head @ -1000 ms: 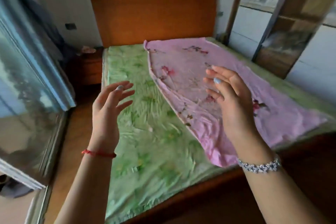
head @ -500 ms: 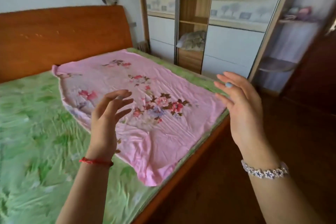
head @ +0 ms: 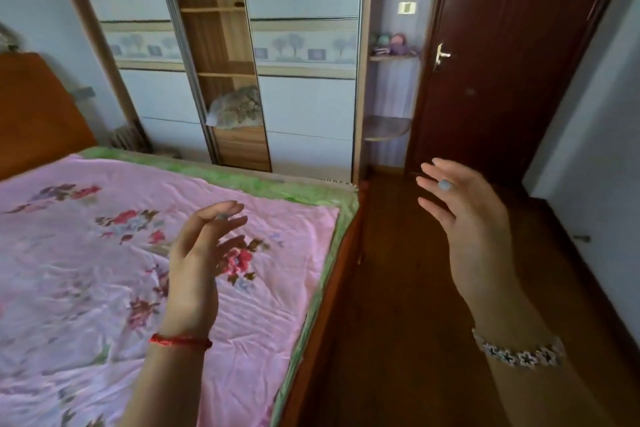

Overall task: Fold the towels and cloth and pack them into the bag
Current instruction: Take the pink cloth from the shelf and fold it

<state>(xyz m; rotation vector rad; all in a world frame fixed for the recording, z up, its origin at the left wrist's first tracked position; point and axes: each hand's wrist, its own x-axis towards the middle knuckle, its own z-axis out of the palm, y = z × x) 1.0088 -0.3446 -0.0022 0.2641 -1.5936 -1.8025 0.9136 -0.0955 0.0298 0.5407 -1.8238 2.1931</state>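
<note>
A pink cloth with a flower print (head: pixel 86 253) lies spread flat over the right part of the bed, wrinkled, its right edge near the bed's side. My left hand (head: pixel 199 260) hovers above the cloth with relaxed fingers and holds nothing. My right hand (head: pixel 474 229) is raised over the wooden floor to the right of the bed, fingers loosely spread, empty. No bag or towel is in view.
The bed has a green sheet (head: pixel 311 198) and a wooden side rail (head: pixel 332 288). Behind it stands a wardrobe with sliding doors (head: pixel 304 80) and an open shelf holding a pillow (head: pixel 235 107). A dark red door (head: pixel 502 62) is at the right, with wooden floor (head: pixel 398 322) between.
The view has swung from the left side of the bed to its right side and the wardrobe. Both hands stay raised and empty; the right hand is now over the floor.
</note>
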